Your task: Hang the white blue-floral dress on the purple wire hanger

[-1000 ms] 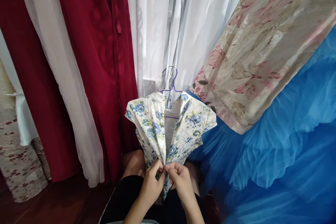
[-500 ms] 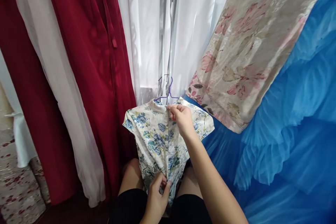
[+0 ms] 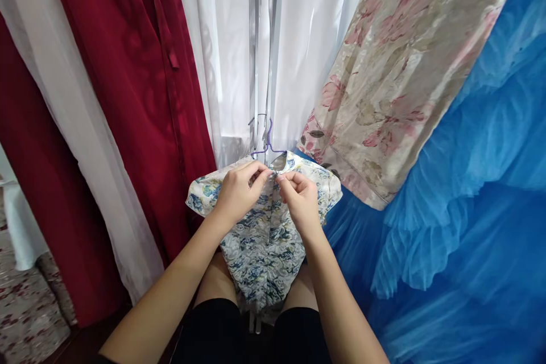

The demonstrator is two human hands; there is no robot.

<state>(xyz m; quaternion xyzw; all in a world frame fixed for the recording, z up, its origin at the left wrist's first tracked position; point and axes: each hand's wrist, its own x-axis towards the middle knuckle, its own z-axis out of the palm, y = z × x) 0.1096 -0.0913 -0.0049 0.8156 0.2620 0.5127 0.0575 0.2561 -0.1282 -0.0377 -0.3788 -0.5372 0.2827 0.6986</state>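
Observation:
A small white dress with a blue flower print (image 3: 264,244) hangs on a purple wire hanger (image 3: 268,145) in front of me, its hem over my knees. My left hand (image 3: 236,193) and my right hand (image 3: 301,200) are both up at the dress's collar. Each pinches one edge of the neck opening between thumb and fingertips, and the two hands almost touch just under the hanger hook.
Dark red garments (image 3: 140,85) and a sheer white one (image 3: 63,119) hang at the left. White curtain fabric (image 3: 230,51) hangs behind. A beige dress with pink flowers (image 3: 396,74) and blue tulle (image 3: 469,210) crowd the right. My black shorts (image 3: 213,330) show at the bottom.
Both hands were pinching the dress's lower front. The right hand rose to the collar first, then the left followed, and the dress front now lies closed.

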